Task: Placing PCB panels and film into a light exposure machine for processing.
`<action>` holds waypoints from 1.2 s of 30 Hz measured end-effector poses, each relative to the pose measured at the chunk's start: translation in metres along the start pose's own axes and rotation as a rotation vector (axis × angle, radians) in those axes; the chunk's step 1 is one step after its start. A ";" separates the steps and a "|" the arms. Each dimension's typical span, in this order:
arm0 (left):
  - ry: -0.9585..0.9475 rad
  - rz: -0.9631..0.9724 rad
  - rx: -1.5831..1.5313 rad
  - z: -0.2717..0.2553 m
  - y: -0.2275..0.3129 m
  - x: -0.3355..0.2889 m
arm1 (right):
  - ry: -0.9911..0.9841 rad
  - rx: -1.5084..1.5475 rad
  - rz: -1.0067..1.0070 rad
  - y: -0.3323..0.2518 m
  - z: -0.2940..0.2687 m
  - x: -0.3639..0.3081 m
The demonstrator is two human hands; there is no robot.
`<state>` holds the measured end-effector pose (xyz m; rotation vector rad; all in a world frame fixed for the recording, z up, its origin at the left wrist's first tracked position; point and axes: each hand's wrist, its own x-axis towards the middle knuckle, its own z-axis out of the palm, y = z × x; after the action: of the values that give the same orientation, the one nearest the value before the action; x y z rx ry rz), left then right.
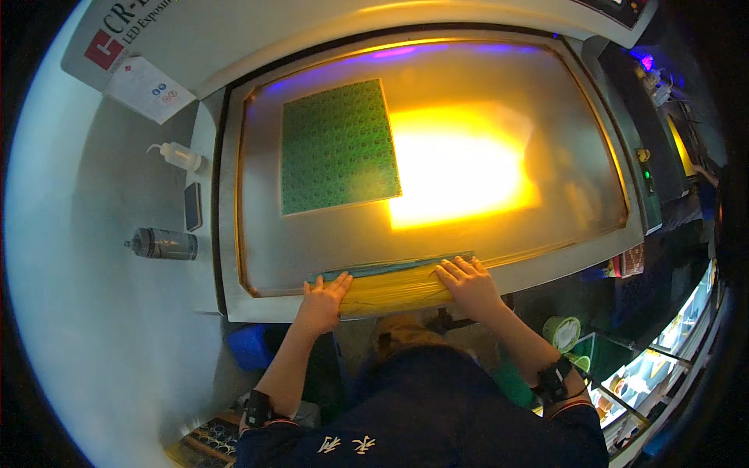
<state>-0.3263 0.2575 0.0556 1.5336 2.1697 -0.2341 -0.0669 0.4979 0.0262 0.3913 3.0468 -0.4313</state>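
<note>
My left hand [324, 296] lies over the left end of a bunched yellow sheet [398, 288], fingers stretched out. Over its right end rests my right hand [470, 284], its fingers also extended and slightly apart. A teal strip [394, 266] runs along the far edge of the yellow sheet, under my fingertips. The sheet sits at the front edge of a wide, shiny framed bed [328, 246]. Beyond my hands, on the bed's left half, is a square green circuit board panel [339, 148] with a repeating pattern. Both thumbs are hard to make out.
A bright yellow-white glare [460, 168] covers the bed beside the panel. On the left ledge are a white squeeze bottle [181, 156], a phone [193, 207] and a dark bottle [164, 243]. A grey machine cover [273, 23] spans the back. A blue bin [250, 347] stands below left.
</note>
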 end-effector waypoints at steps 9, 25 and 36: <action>-0.091 -0.167 -0.138 -0.139 -0.146 0.232 | 0.144 0.105 0.029 0.130 -0.038 0.274; 0.352 -0.114 -0.067 -0.215 -0.300 0.504 | 0.127 -0.353 0.074 0.280 -0.025 0.561; 0.288 -0.047 -0.005 -0.168 -0.114 0.348 | 0.355 -0.091 0.261 0.284 0.044 0.322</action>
<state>-0.5699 0.5771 0.0258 1.5969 2.4256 -0.0225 -0.3063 0.8282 -0.1158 0.9393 3.2622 -0.2282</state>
